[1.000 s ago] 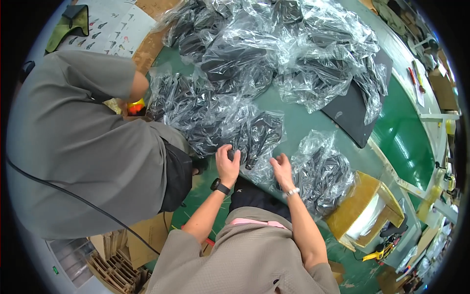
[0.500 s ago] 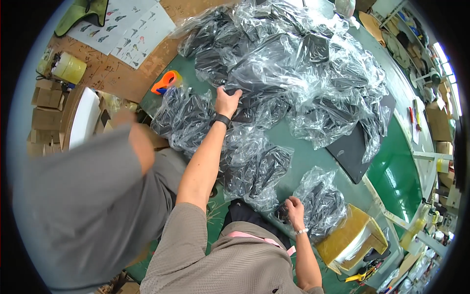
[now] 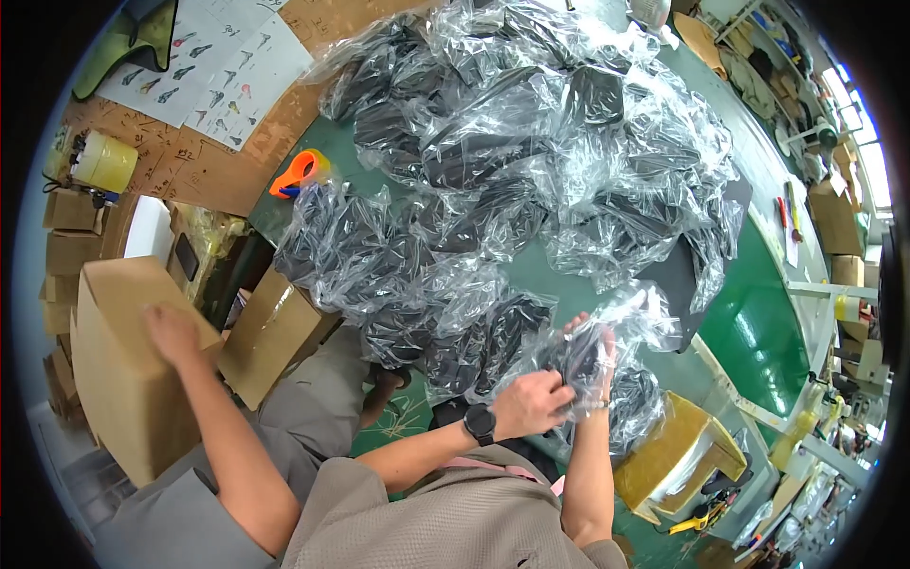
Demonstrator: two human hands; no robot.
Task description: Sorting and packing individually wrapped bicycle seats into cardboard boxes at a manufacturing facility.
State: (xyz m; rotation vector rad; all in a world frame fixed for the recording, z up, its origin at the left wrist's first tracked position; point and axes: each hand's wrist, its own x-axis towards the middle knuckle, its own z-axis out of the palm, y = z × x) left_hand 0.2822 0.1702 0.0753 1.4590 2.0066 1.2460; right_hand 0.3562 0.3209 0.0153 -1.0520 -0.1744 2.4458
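Close to the table's near edge, my left hand point(image 3: 533, 404), with a watch on its wrist, is closed on the lower left edge of a clear plastic bag point(image 3: 580, 357). A dark object shows inside this bag; its exact kind is blurred by the film. My right hand point(image 3: 603, 355) holds the same bag from behind on the right, partly hidden by the plastic. Ahead lies a big heap of similar bagged dark items point(image 3: 502, 142). A smaller row of bagged items point(image 3: 417, 303) reaches toward me on the left. Another bagged item point(image 3: 637, 403) lies just right of my hands.
At my left a co-worker's hand point(image 3: 171, 334) rests on a cardboard box point(image 3: 133, 379). An orange tape dispenser point(image 3: 301, 173) stands beside the heap. Printed sheets point(image 3: 213, 71) lie at the far left. A yellow open box point(image 3: 678, 455) sits at the near right.
My left hand has come from the heap down to the right and taken hold of a bag. My right hand has risen, lifting this bag. The co-worker has straightened, hand on a box.
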